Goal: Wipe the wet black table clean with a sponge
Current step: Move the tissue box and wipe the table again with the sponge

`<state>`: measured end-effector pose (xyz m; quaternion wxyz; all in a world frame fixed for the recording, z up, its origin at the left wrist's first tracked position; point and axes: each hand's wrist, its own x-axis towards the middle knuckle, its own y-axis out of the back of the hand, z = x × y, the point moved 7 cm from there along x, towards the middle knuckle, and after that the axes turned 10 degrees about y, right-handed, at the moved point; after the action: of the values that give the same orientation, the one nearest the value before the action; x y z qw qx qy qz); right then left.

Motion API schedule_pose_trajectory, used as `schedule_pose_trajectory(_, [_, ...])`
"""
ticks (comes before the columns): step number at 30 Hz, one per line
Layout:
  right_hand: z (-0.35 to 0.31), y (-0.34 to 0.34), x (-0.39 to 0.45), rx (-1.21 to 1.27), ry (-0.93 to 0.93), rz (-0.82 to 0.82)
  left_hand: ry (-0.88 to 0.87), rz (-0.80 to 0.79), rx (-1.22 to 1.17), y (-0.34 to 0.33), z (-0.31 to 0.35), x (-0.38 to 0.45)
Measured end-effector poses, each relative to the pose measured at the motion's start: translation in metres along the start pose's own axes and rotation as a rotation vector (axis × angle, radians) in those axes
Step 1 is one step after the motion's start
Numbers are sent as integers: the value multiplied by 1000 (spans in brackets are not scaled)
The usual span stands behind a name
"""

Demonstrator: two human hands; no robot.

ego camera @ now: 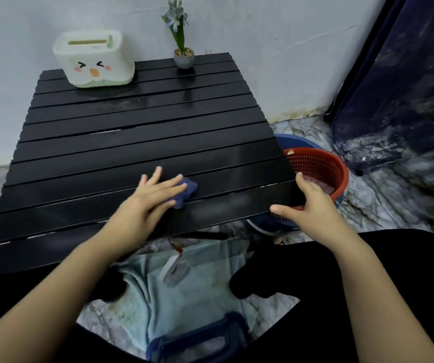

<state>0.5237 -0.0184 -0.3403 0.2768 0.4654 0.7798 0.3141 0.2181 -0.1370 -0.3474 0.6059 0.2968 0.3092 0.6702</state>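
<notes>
Surface [132, 142]: black slats; open room mid-span. Box [94, 58] and plant [183, 52] at far edge. My left hand [153, 197] presses flat, fingers straight, on the sponge [187, 191], mostly hidden, near edge. My right hand [307, 203] grips the near-right corner. Red basket [323, 166] beside it, partly cut off.

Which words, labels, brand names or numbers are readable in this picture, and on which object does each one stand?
No text can be read.
Red basket: a small sticker on its rim, too small to read.
White box: only a drawn cartoon face, no words.
Light blue cloth: no readable print.
</notes>
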Motion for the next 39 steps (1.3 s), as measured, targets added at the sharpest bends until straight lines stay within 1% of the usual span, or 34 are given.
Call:
schedule_pose_trajectory(4, [-6, 3, 0, 26, 8, 18, 278, 175, -25, 60, -63, -52])
schedule_pose_trajectory(7, [-17, 0, 6, -76, 46, 83, 384, 322, -75, 67, -72, -50])
schedule_pose_trajectory(9, [-28, -6, 17, -127, 100, 96, 398, 413, -107, 59, -60, -26])
schedule_pose_trajectory(11, [-38, -14, 27, -187, 144, 83, 396, 451, -134, 48, -46, 10])
schedule_pose_trajectory(13, [-42, -18, 35, -255, 158, 82, 466, 490, -112, 43, -46, 50])
schedule_pose_trajectory(15, [-41, -19, 38, -273, 142, 98, 617, 519, 17, 42, -57, 87])
schedule_pose_trajectory(16, [-41, -19, 38, -280, 139, 101, 649, 500, 136, 39, -55, 105])
schedule_pose_trajectory(17, [-41, -20, 39, -293, 139, 99, 640, 463, 243, 31, -47, 124])
schedule_pose_trajectory(18, [-42, -21, 39, -313, 142, 95, 593, 411, 314, 20, -34, 142])
schedule_pose_trajectory(21, [-42, -22, 41, -355, 128, 79, 368, 301, 408, -24, 19, 188])
schedule_pose_trajectory(24, [-41, -21, 42, -376, 124, 85, 168, 191, 396, -54, 68, 227])
schedule_pose_trajectory(26, [-41, -21, 42, -369, 122, 103, 94, 41, 354, -65, 93, 249])
schedule_pose_trajectory(27, [-40, -21, 42, -361, 117, 114, 55, 0, 330, -68, 102, 256])
schedule_pose_trajectory(29, [-40, -22, 43, -351, 104, 137, 13, -6, 327, -70, 106, 263])
schedule_pose_trajectory(32, [-48, -29, 46, -372, 112, 152, 22, -10, 329, -67, 82, 259])
schedule_pose_trajectory(34, [-54, -33, 49, -374, 116, 155, 66, 31, 254, -52, 51, 252])
schedule_pose_trajectory(36, [-57, -35, 51, -368, 88, 165, 143, 101, 178, -24, 14, 238])
schedule_pose_trajectory(39, [-64, -40, 53, -390, 63, 175, 288, 196, 134, 27, -65, 198])
